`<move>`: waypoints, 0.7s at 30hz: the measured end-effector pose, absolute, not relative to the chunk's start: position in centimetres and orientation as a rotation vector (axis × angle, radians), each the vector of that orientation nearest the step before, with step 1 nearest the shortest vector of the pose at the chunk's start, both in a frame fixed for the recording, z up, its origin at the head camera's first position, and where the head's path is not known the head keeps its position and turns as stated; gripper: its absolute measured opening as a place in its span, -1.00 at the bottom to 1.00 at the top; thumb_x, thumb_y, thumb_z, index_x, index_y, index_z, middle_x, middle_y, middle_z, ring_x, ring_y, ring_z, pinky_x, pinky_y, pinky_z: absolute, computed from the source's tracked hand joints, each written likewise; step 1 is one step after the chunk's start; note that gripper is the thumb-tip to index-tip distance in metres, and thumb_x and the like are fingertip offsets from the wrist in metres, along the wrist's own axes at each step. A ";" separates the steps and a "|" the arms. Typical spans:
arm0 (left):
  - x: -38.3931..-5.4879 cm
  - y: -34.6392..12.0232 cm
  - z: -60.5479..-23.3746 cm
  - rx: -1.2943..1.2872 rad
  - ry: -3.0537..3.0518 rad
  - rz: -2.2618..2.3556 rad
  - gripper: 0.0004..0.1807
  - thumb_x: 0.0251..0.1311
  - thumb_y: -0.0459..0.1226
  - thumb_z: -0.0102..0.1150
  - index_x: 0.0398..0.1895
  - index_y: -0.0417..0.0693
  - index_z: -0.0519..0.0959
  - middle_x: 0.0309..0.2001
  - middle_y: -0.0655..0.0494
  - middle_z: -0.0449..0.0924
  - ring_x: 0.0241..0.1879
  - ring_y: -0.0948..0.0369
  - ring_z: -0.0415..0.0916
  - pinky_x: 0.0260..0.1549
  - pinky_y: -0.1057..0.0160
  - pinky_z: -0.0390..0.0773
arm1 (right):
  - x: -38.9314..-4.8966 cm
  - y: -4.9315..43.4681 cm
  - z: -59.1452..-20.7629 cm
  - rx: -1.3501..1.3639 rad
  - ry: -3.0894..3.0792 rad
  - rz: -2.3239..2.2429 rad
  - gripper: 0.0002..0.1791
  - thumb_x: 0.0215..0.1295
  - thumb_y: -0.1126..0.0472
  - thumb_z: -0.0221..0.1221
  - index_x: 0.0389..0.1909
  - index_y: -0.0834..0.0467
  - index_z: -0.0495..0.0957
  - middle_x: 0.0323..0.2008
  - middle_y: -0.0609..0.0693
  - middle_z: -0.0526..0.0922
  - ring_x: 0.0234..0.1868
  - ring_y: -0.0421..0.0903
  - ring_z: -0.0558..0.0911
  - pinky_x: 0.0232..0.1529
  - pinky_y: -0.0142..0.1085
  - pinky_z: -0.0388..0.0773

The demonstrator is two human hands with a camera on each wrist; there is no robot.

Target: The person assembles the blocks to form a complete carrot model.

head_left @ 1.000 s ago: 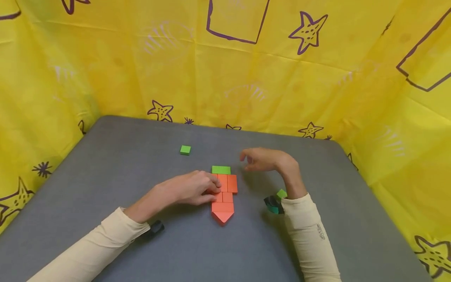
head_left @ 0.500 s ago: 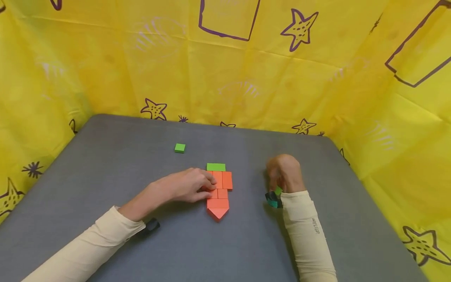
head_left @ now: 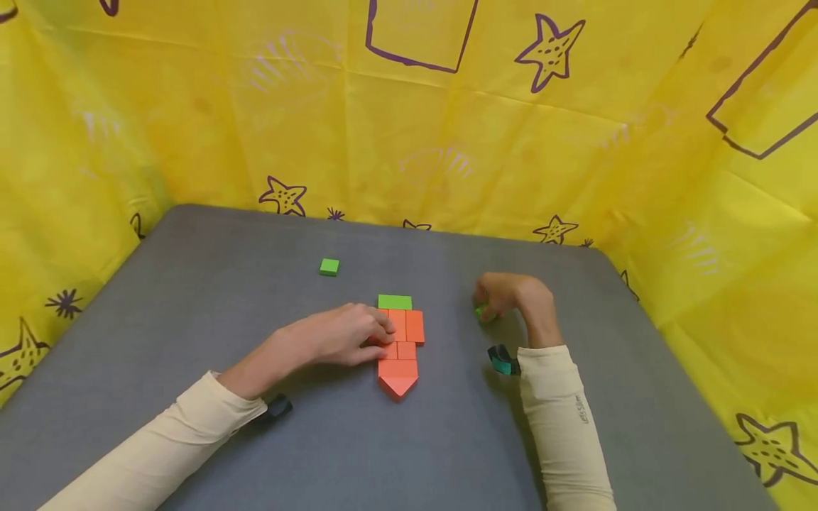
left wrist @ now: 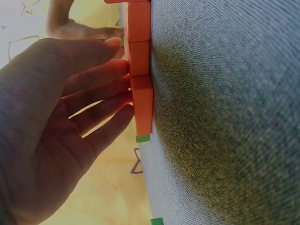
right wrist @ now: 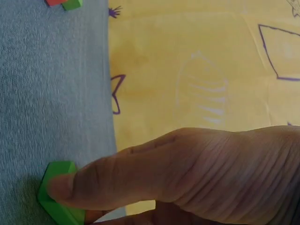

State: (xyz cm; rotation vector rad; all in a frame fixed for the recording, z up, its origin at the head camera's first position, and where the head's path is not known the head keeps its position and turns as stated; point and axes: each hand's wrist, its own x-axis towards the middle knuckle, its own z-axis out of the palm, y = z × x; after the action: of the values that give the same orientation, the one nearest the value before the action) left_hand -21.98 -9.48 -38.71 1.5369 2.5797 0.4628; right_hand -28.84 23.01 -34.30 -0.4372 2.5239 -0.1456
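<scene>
In the head view, orange blocks (head_left: 415,326) lie flush together in an upright figure with a triangular orange block (head_left: 398,386) at the near end. A flat green block (head_left: 395,302) caps the far end. My left hand (head_left: 348,335) rests its fingertips against the left side of this figure; in the left wrist view those fingers (left wrist: 105,129) are nearly straight and touch the orange side faces. To the right of the figure, my right hand (head_left: 508,292) pinches a green block with slanted faces (right wrist: 60,167), thumb over one face, the other fingers mostly hidden.
A small green square block (head_left: 329,267) lies alone toward the back of the grey table (head_left: 243,248). Yellow cloth (head_left: 409,142) with drawn stars hangs behind and at both sides. A dark wrist strap (head_left: 503,360) shows under the right cuff.
My right hand came down beside the figure, took hold of the green block near its wrist and carried it away from me, slightly left. My left hand stayed on the orange blocks.
</scene>
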 end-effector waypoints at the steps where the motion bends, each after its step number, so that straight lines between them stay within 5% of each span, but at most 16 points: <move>1: -22.0 -9.5 -38.7 1.534 2.580 0.463 -0.71 0.37 -0.24 0.34 0.09 -0.12 0.77 0.09 0.00 0.77 0.13 0.12 0.72 0.15 0.12 0.72 | -29.1 22.9 -34.4 -0.490 2.535 -0.137 -0.82 0.24 0.29 0.38 -0.17 0.20 0.64 -0.32 -0.01 0.61 -0.36 -0.08 0.62 -0.27 -0.33 0.46; 5: -22.1 -9.4 -38.6 1.537 2.580 0.461 -0.71 0.37 -0.23 0.34 0.08 -0.11 0.77 0.08 0.01 0.77 0.12 0.13 0.72 0.14 0.14 0.72 | -29.8 22.3 -34.1 -0.655 2.618 -0.137 -0.85 0.25 0.37 0.31 -0.18 0.20 0.61 -0.33 0.01 0.57 -0.32 -0.08 0.52 -0.29 -0.32 0.46; 13: -22.2 -9.3 -38.6 1.563 2.586 0.490 -0.76 0.35 -0.26 0.36 0.02 -0.11 0.80 0.05 0.02 0.78 0.08 0.15 0.74 0.12 0.17 0.73 | -31.8 19.0 -33.0 -0.900 2.646 -0.203 -0.73 0.25 0.41 0.32 -0.02 0.26 0.65 -0.13 0.12 0.70 -0.13 0.03 0.59 -0.02 -0.10 0.66; 21: -21.9 -9.3 -38.8 1.524 2.591 0.488 -0.75 0.35 -0.24 0.36 0.03 -0.10 0.79 0.05 0.04 0.78 0.07 0.17 0.74 0.13 0.18 0.73 | -33.2 16.0 -34.5 -0.979 2.498 -0.127 -0.70 0.34 0.28 0.35 0.06 0.22 0.67 -0.05 0.07 0.72 -0.07 -0.02 0.61 0.12 -0.12 0.64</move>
State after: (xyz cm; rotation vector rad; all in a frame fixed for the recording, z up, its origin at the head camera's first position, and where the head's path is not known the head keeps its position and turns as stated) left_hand -21.86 -9.29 -38.79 1.5236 2.5908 0.4878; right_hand -33.21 15.98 -34.55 -0.9790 2.4975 -0.1270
